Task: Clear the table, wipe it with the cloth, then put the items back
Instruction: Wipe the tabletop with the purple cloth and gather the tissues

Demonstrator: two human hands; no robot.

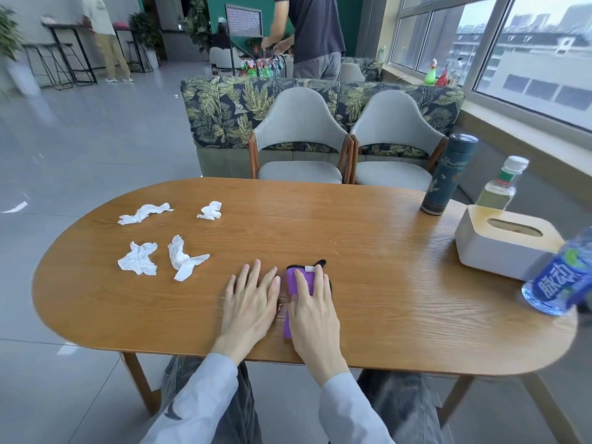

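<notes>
Four crumpled tissues lie loose at about ten o'clock on the table, not yet cleared, so the wipe probably can't reach that end. Your left hand rests flat and empty, fingers spread, likely to steady you, while just beside it your right hand presses the folded purple cloth palm-down at six o'clock. At two to three o'clock the flask, two bottles and tissue box crowd the right end, seemingly grouped aside to leave the middle bare.
</notes>
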